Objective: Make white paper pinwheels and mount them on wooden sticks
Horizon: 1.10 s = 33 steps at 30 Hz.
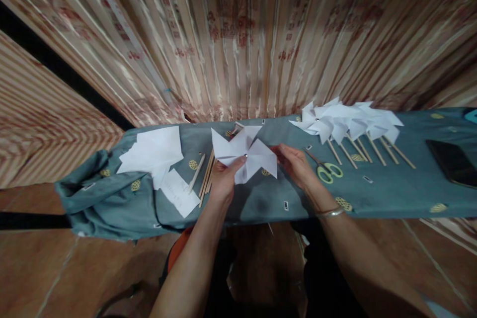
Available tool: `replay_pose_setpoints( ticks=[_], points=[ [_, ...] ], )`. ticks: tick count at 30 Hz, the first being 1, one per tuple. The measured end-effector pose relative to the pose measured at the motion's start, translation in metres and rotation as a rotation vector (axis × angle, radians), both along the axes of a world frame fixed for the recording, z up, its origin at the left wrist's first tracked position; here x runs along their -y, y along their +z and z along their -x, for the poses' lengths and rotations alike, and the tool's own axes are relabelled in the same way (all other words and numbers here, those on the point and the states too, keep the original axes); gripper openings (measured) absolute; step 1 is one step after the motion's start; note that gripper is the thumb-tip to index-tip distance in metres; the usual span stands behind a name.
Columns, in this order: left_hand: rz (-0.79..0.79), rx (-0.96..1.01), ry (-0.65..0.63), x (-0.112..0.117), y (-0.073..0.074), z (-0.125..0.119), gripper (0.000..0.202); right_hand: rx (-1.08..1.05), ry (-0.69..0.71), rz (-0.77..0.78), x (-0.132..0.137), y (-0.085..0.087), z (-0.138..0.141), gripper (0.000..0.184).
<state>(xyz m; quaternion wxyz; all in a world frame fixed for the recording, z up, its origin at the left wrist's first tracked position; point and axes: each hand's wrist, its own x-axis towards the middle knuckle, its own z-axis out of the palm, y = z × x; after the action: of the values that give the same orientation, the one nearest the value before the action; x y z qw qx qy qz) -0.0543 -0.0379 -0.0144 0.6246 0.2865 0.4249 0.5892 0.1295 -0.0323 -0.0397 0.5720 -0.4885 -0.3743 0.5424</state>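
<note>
A white paper pinwheel with a shiny pin at its centre is in front of me, above the cloth. My left hand grips it from the lower left, the thumb pressed beside the pin and the other fingers hidden beneath the paper. At the right blade's edge, my right hand has its fingers loosely bent, the fingertips touching or very close to the paper. Several thin wooden sticks lie beside my left hand. To the right of my right hand rest scissors with light green handles.
Finished pinwheels on sticks lie overlapping at the back right. A dark phone is at the far right. White paper sheets, a written note and a white pen lie left on the grey-green cloth. A curtain hangs behind.
</note>
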Motion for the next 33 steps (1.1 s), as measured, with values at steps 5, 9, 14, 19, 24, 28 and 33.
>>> replay_pose_setpoints(
  ticks=[5,9,14,19,24,28,33],
  points=[
    [-0.028,-0.070,-0.048,0.006,-0.004,0.000,0.037,-0.044,0.170,0.059,0.009,0.014,0.010,0.050],
    [-0.040,-0.106,-0.079,0.008,-0.007,-0.003,0.033,-0.056,0.200,0.100,0.014,0.014,0.013,0.046],
    [-0.025,-0.195,-0.097,0.008,-0.011,-0.006,0.028,-0.034,0.251,0.087,0.019,0.011,0.013,0.037],
    [-0.020,-0.263,-0.097,0.009,-0.017,-0.008,0.023,0.002,0.241,0.073,0.023,0.006,0.014,0.032],
    [-0.030,-0.293,-0.147,0.011,-0.022,-0.011,0.024,-0.018,0.157,0.098,0.027,0.003,0.020,0.033],
    [-0.027,-0.289,-0.141,0.011,-0.024,-0.014,0.025,-0.040,0.138,0.113,0.030,0.004,0.020,0.033],
    [-0.006,-0.270,-0.141,0.011,-0.025,-0.017,0.024,-0.036,0.124,0.129,0.032,0.004,0.018,0.033]
  ],
)
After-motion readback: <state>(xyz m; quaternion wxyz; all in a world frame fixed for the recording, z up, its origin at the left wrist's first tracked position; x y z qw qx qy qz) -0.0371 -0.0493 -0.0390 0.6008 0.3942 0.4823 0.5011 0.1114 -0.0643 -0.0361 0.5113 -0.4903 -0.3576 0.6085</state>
